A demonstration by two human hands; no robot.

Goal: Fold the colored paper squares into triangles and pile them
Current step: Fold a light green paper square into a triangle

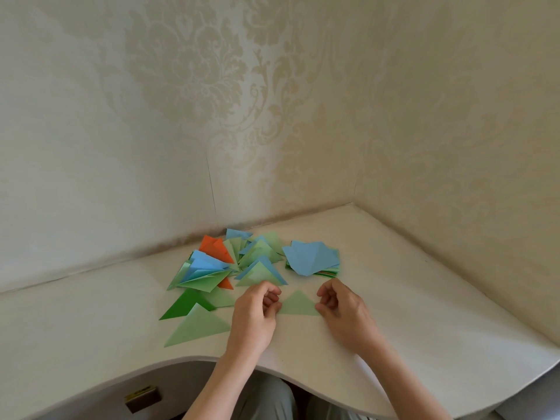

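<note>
A small light green paper triangle (298,305) lies flat on the white table between my two hands. My left hand (256,313) has curled fingers and pinches the triangle's left corner. My right hand (342,310), fingers also curled, pinches its right corner. Behind them spreads a loose pile of folded triangles (230,262) in light green, blue and orange. A dark green triangle (185,304) and a larger light green triangle (198,327) lie to the left. A stack of unfolded squares (312,257), with a creased blue sheet on top, sits at the back right.
The white table (424,298) fits into a corner between two patterned walls. Its front edge (169,363) curves inward around my lap. A small box (142,398) sits below the table at the lower left.
</note>
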